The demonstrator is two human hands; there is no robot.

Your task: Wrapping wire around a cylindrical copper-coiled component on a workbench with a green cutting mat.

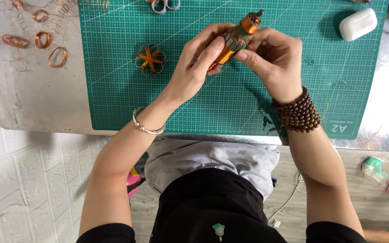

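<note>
Metal-topped table (37, 99) fills the upper frame, green cutting mat (230, 103) covering most of it, center to right. Both hands meet at upper center over the mat, clamped on one part: a motor armature (236, 39), copper windings and a copper-coloured end, shaft tip pointing to the upper right. Left hand (194, 67) wraps the lower end, thumb lying along the body; silver bangle (146, 126) on that wrist. Right hand (273, 60) pinches the upper part from the right, fingers curled around it; brown bead bracelet (299, 112) wound around that wrist. White rounded case (358, 24) on the mat, upper right, well apart from the hands. Small star-shaped copper winding piece (150, 59) on the mat just left of the left hand, not touching. Loose copper wire coils (37, 36) on bare metal, upper left.
</note>
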